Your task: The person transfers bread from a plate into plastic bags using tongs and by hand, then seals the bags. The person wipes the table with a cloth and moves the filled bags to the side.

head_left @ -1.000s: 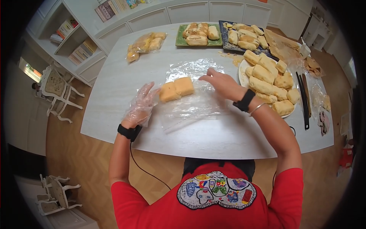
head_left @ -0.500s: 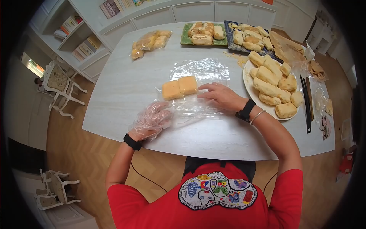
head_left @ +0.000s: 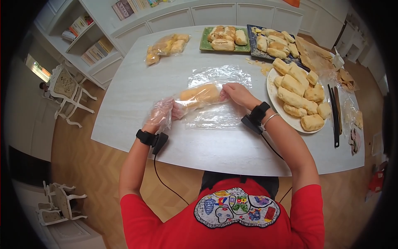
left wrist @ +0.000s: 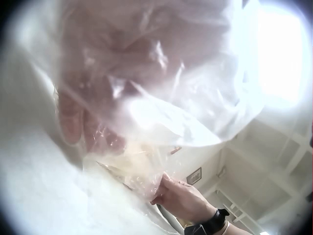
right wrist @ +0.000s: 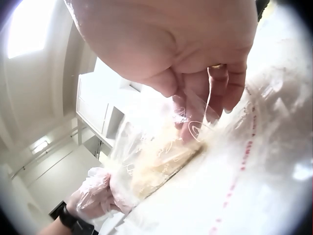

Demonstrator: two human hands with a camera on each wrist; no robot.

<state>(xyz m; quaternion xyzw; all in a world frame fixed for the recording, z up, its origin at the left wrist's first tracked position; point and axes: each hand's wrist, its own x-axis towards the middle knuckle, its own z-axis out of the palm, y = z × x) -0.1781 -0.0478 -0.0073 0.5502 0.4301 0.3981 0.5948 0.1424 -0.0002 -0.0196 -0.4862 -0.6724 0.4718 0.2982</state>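
Observation:
Two yellow bread pieces (head_left: 200, 93) lie side by side on the white table (head_left: 137, 87), with a clear plastic sheet (head_left: 211, 114) folded over them. My left hand (head_left: 162, 112), in a thin plastic glove, pinches the sheet at the bread's left end. My bare right hand (head_left: 233, 92) pinches the sheet at the right end. In the right wrist view my fingers (right wrist: 215, 93) hold the film above the wrapped bread (right wrist: 161, 166), with the gloved left hand (right wrist: 95, 198) beyond. The left wrist view is mostly filled by glove and film (left wrist: 161, 98); the right hand (left wrist: 183, 200) shows below.
A white plate (head_left: 275, 97) piled with buns stands at the right, black tongs (head_left: 333, 114) beside it. A green plate (head_left: 203, 44) and a dark tray (head_left: 251, 33) of rolls sit at the back. A bag of bread (head_left: 163, 46) lies back left. A second plastic sheet (head_left: 222, 74) lies behind.
Both hands moved from the sheet's near edge up to the bread. The plastic's near part is now folded over the two pieces, which lay uncovered before.

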